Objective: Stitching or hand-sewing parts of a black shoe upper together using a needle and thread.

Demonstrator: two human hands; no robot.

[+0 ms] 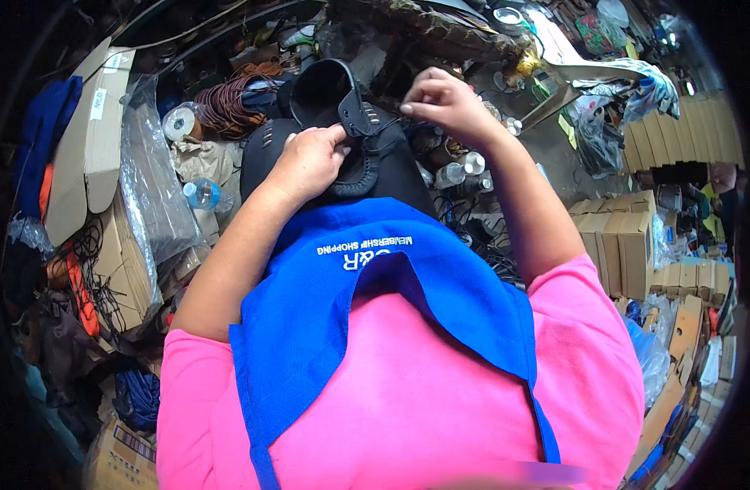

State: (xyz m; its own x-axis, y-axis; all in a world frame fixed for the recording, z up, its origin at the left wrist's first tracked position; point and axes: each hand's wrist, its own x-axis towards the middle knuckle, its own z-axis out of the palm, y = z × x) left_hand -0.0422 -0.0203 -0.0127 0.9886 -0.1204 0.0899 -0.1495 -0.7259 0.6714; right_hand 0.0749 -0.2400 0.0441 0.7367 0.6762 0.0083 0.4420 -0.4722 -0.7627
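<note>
A black leather piece (pixel 354 114) with a rounded loop at its far end and a thickly stitched edge lies on my lap, over dark trousers. My left hand (pixel 311 159) is closed on its near side, thumb and fingers pinching the leather close to the stitching. To the right and a little above it, my right hand (pixel 447 104) is raised with its fingers curled together in a pinch. A thin dark line, perhaps thread, seems to run from the leather toward those fingers. What they hold is too small to make out. My blue apron (pixel 310 286) covers my lap's near part.
At left are a coil of brown cord (pixel 232 106), a spool (pixel 179 124), a clear bottle (pixel 202 194) and tall cardboard sheets (pixel 89 139). Clear bottles (pixel 453 174) stand near my right knee. Farther right are plastic bags (pixel 595 143) and stacked cardboard boxes (pixel 624 249).
</note>
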